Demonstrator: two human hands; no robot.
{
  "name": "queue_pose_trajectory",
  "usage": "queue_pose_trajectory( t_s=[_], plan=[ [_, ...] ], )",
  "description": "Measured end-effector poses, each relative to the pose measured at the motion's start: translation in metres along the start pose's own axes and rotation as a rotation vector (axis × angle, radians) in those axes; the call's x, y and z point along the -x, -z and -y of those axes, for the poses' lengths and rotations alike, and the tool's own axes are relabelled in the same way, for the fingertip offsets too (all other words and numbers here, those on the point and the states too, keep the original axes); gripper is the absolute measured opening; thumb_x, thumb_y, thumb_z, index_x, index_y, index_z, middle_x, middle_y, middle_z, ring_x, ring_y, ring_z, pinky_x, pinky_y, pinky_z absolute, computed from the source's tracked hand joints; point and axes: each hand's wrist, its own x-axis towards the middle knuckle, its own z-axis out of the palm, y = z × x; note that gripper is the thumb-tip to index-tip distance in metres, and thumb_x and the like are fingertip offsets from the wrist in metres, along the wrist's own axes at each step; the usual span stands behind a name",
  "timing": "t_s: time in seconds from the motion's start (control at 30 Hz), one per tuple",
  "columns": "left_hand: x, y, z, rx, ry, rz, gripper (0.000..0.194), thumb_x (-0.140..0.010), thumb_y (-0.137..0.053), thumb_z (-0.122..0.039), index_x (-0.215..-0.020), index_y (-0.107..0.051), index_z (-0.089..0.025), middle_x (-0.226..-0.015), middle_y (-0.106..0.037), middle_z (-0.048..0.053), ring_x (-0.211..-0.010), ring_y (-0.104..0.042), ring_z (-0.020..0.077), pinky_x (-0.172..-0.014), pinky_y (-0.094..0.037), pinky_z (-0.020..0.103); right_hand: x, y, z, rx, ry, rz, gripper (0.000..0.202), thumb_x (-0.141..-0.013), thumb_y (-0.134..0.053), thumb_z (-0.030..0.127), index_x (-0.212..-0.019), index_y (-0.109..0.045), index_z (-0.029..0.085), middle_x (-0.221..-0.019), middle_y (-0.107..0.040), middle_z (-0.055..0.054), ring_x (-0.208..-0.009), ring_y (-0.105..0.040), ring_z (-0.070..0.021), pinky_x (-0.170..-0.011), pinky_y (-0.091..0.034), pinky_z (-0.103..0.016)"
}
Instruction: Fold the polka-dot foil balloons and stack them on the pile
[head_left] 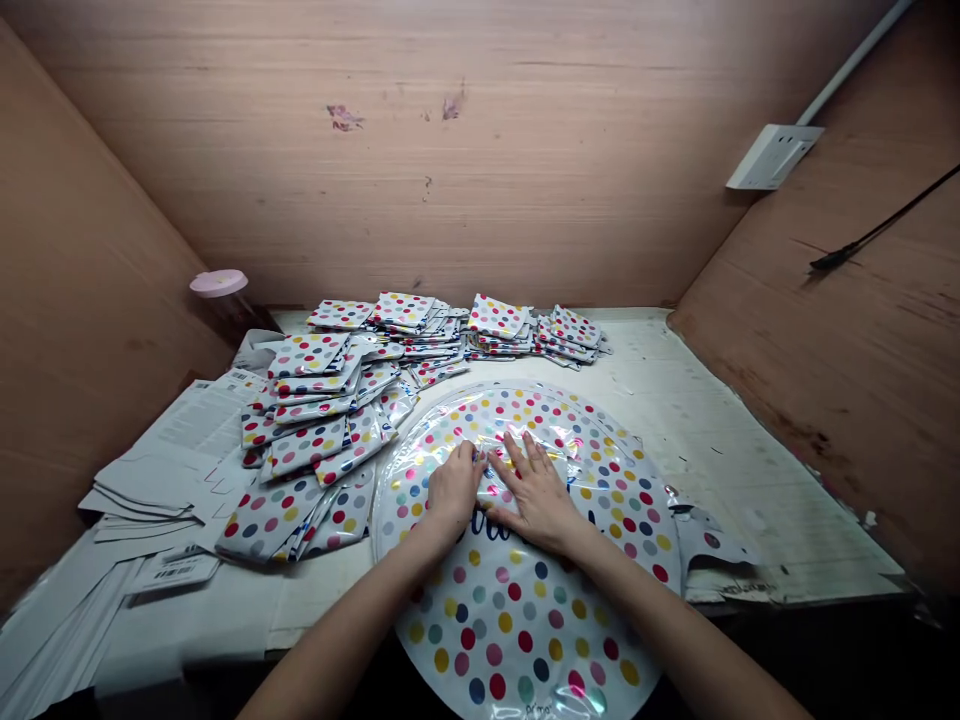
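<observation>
Flat round foil balloons (510,620), white with coloured dots and dark blue lettering, lie stacked in front of me. On top of the stack is a small folded dotted foil balloon (491,490), mostly covered by my hands. My left hand (454,488) is closed, its fingertips pinching the left edge of that folded piece. My right hand (536,497) lies flat with fingers spread, pressing on the folded piece and the balloon beneath. The fingertips of both hands almost meet.
Piles of folded dotted balloons (307,440) stand at the left, and more piles (499,318) line the back wall. Paper sheets and labels (150,490) spread over the left side. A pink-lidded container (219,284) stands at back left. A socket (776,157) is on the wall.
</observation>
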Motion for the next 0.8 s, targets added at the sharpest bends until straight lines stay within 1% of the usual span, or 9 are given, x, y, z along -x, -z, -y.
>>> queue_pose_trajectory(
  t_s=[0.07,0.13,0.2,0.3,0.4,0.47,0.53,0.63,0.8],
  plan=[
    [0.003,-0.004,0.003,-0.007,-0.210,-0.057,0.039,-0.097,-0.034,-0.023,-0.134,-0.044,-0.021,-0.137,-0.050,0.011,-0.126,-0.048,0.0223,-0.103,-0.037,0.036,0.000,-0.002,-0.006,0.006,0.034,0.006,0.092,-0.080,-0.046,0.072,-0.152,-0.011,0.027,-0.160,-0.003,-0.006,-0.144,0.001,-0.0370,-0.114,-0.013,-0.056],
    [0.005,-0.009,0.008,-0.027,-0.448,-0.057,0.048,-0.097,-0.034,-0.025,-0.144,-0.032,-0.022,-0.150,-0.035,0.009,-0.139,-0.031,0.0208,-0.114,-0.022,0.040,0.001,-0.002,-0.010,0.012,0.050,-0.008,0.101,-0.078,-0.048,0.072,-0.153,-0.005,0.017,-0.159,-0.004,-0.011,-0.144,0.003,-0.0347,-0.115,-0.012,-0.053],
    [0.005,-0.012,0.013,-0.063,-0.530,-0.007,0.055,-0.095,-0.039,-0.035,-0.147,-0.027,-0.021,-0.154,-0.028,0.008,-0.143,-0.021,0.0233,-0.117,-0.013,0.045,0.003,-0.003,-0.011,0.019,0.054,-0.020,0.106,-0.078,-0.048,0.071,-0.152,-0.002,0.010,-0.158,-0.004,-0.015,-0.145,0.002,-0.0322,-0.116,-0.012,-0.050],
    [0.009,-0.009,0.014,-0.083,-0.407,-0.020,0.058,-0.092,-0.045,-0.038,-0.145,-0.032,-0.018,-0.152,-0.031,0.011,-0.142,-0.022,0.0265,-0.116,-0.015,0.047,0.004,-0.004,-0.012,0.030,0.062,-0.020,0.105,-0.079,-0.047,0.071,-0.152,-0.003,0.009,-0.158,-0.003,-0.015,-0.145,0.001,-0.0301,-0.116,-0.013,-0.049],
    [0.013,0.000,0.001,0.009,-0.139,-0.098,0.049,-0.090,-0.045,-0.029,-0.135,-0.043,-0.012,-0.136,-0.050,0.017,-0.129,-0.043,0.0284,-0.107,-0.033,0.042,0.005,-0.006,-0.013,0.042,0.057,-0.033,0.102,-0.080,-0.047,0.071,-0.152,-0.004,0.012,-0.158,-0.002,-0.014,-0.145,0.000,-0.0292,-0.116,-0.014,-0.049],
    [0.013,0.007,-0.010,0.119,0.045,-0.033,0.043,-0.088,-0.048,-0.030,-0.126,-0.049,-0.011,-0.122,-0.058,0.019,-0.117,-0.053,0.0304,-0.097,-0.041,0.040,0.006,-0.007,-0.014,0.041,0.063,-0.040,0.102,-0.080,-0.047,0.070,-0.152,-0.002,0.013,-0.158,-0.003,-0.014,-0.145,-0.002,-0.0287,-0.116,-0.015,-0.048],
    [0.009,0.014,-0.018,0.213,0.153,0.070,0.042,-0.085,-0.054,-0.033,-0.120,-0.051,-0.010,-0.113,-0.062,0.021,-0.110,-0.058,0.0328,-0.090,-0.044,0.039,0.007,-0.007,-0.015,0.034,0.071,-0.041,0.103,-0.080,-0.048,0.070,-0.152,-0.001,0.013,-0.158,-0.005,-0.014,-0.145,-0.003,-0.0282,-0.116,-0.016,-0.048],
    [0.004,0.018,-0.017,0.304,0.182,0.117,0.048,-0.078,-0.063,-0.034,-0.117,-0.049,-0.011,-0.108,-0.064,0.019,-0.105,-0.061,0.0317,-0.085,-0.047,0.035,0.008,-0.008,-0.016,0.022,0.079,-0.034,0.102,-0.080,-0.048,0.070,-0.152,-0.001,0.014,-0.158,-0.008,-0.013,-0.145,-0.003,-0.0279,-0.117,-0.016,-0.048],
    [0.017,-0.002,-0.002,0.637,0.094,0.040,0.065,-0.078,-0.063,-0.021,-0.133,-0.029,-0.021,-0.116,-0.061,0.009,-0.104,-0.062,0.0195,-0.083,-0.049,0.026,0.005,-0.003,-0.016,-0.009,0.109,-0.058,0.100,-0.081,-0.048,0.069,-0.152,0.001,0.019,-0.159,-0.002,-0.012,-0.145,-0.005,-0.0324,-0.115,-0.017,-0.055]
  ],
)
